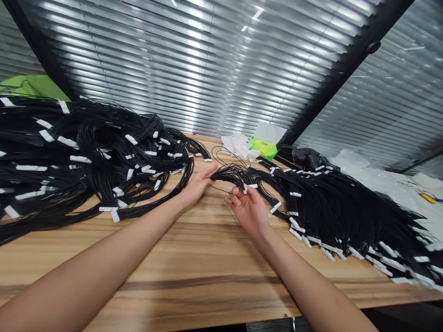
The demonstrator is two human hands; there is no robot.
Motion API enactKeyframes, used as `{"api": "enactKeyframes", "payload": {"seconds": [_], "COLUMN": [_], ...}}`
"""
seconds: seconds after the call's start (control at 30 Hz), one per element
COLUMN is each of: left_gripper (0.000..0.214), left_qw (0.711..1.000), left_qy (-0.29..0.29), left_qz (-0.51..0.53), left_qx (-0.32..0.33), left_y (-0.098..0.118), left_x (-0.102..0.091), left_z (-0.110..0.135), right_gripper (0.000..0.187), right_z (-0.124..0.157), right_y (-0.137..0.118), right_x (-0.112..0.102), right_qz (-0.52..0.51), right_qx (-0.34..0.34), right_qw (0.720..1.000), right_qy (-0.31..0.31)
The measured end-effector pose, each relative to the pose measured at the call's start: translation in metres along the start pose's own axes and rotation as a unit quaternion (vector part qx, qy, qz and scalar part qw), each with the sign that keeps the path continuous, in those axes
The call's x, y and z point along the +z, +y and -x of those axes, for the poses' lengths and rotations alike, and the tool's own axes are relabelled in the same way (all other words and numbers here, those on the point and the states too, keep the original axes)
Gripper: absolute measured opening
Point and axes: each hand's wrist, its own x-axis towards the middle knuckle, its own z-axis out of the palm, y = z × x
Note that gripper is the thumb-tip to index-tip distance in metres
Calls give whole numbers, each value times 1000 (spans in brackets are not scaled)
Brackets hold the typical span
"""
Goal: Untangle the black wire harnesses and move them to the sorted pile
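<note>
Between my two hands stretches a bundle of thin black wires [229, 172], with loose loops standing up from it. My left hand [200, 183] is closed around the bundle's left end, thumb and fingers toward the wires. At the other end my right hand [249, 208] pinches the wires beside a small white connector [252, 186]. Left of my hands lies a large heap of black wires [93, 152] with many white connectors. A second pile of black wires [332, 207] spreads to the right, its white connectors lined up along the near edge.
The wood-grain table [200, 258] reaches to its front edge near me. Behind my hands are white tissues [238, 145] and a bright green packet [263, 147]. A black object [306, 157] and clear plastic [360, 170] lie back right. Blinds [194, 60] stand behind the table.
</note>
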Motion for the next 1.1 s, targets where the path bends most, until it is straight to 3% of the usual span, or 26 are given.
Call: {"api": "enactKeyframes", "payload": {"seconds": [0.3,0.53,0.67,0.83,1.1], "left_gripper": [50,31,24,9,14], "left_qw": [996,985,976,957,960], "left_qy": [42,130,126,153,95], "left_qz": [71,113,176,234,257], "left_qx": [-19,-20,-18,-81,-62], "left_y": [8,14,20,23,24], "left_x": [3,1,1,2,2], "left_z": [5,5,6,9,9], "right_gripper": [29,25,26,28,27], "right_z": [1,6,7,9,9], "right_y": [2,7,6,5,7], "right_x": [0,3,5,5,3], "right_qz": [-5,35,24,13,4], "right_qx": [19,21,34,64,120], "right_qw": [1000,998,998,995,988], "right_qy": [-17,-48,-49,-72,-95]}}
